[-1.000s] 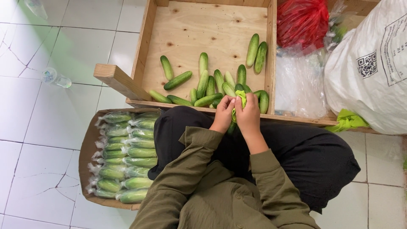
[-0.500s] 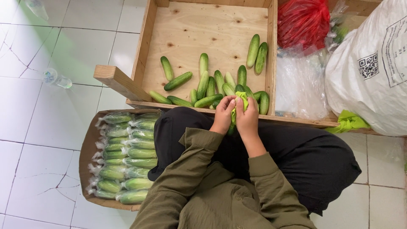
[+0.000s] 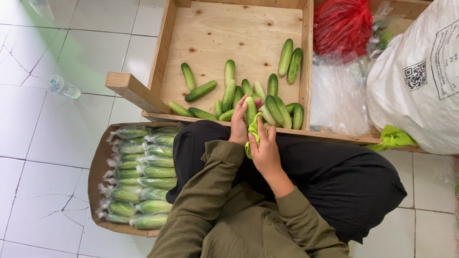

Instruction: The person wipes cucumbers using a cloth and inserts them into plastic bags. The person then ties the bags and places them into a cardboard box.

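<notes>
My left hand (image 3: 238, 125): closed around a small green cucumber (image 3: 250, 111), above my lap.
My right hand (image 3: 264, 149): gripping a yellow-green cloth (image 3: 253, 134) against that cucumber.
Wooden crate (image 3: 162, 57): loose cucumbers, just ahead.

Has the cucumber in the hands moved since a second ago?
No. The cucumber stays at the wooden crate's near edge, held by both hands.

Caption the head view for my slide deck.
Both hands wipe a green cucumber with a lime-green cloth beside a plywood crate.
</notes>
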